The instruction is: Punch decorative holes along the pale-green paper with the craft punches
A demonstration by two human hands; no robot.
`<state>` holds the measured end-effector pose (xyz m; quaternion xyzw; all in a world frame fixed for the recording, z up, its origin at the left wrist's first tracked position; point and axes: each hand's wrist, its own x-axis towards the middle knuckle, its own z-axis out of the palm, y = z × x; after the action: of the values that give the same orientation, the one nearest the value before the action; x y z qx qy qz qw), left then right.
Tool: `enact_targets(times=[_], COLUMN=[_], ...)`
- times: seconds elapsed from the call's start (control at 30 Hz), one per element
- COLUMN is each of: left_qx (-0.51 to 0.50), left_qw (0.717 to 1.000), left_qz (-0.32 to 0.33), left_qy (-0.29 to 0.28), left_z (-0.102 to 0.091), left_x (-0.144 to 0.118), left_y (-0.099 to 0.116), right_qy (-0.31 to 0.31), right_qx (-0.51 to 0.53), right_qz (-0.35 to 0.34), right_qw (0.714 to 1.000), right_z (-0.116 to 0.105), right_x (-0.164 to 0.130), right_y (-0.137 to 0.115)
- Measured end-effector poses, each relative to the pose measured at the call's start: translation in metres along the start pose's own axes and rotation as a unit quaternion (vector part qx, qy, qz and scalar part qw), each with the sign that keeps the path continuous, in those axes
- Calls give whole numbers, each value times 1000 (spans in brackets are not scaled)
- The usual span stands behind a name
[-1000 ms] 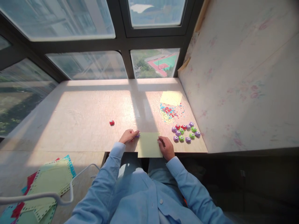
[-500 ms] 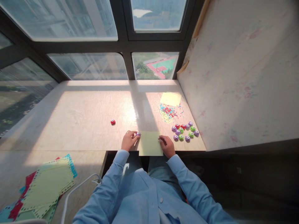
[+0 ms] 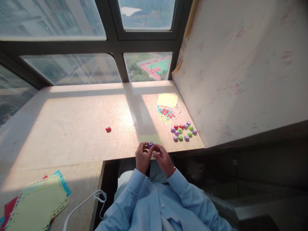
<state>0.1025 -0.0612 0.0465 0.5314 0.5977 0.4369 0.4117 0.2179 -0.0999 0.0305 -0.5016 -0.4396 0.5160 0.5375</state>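
Observation:
A small purple hole punch (image 3: 150,144) with a white-and-dark round top is pinched in my left hand (image 3: 143,157). My right hand (image 3: 164,159) is closed beside it, its fingertips meeting the punch's right side. Beneath both hands lies a pale yellow sheet of paper (image 3: 149,138) at the table's front edge, largely covered by them. Off to the left, a red hole punch (image 3: 108,129) sits alone. Several purple, green and red hole punches (image 3: 180,137) are grouped to the right.
Red, blue and yellow paper bits (image 3: 167,114) are scattered near a yellow sheet (image 3: 167,100) at the back right. Colored sheets with punched edges (image 3: 36,202) lie stacked at lower left, near a white cable (image 3: 81,205). A patterned wall (image 3: 231,80) bounds the right side.
My right hand has left the paper's right edge and come to the punch in my left hand. Both hands are now together over the paper. The view has shifted slightly.

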Motion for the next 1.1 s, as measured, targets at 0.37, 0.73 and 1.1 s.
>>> enact_targets(times=[0.37,0.73,1.1], left_qx=[121,80,243], left_qw=[958,964,923], left_qz=[258,235,276], left_qy=[-39,-92,-117], left_z=[19,13,14], left_x=[-16,-13,46], left_y=[-5,0,-31], right_qy=[113,131,124], right_qx=[77,131,-46], right_qz=[51,97,67], right_qw=[989,978,989], right_z=[-7,-14,-58], right_x=[10,18,14], right_y=[3,4,27])
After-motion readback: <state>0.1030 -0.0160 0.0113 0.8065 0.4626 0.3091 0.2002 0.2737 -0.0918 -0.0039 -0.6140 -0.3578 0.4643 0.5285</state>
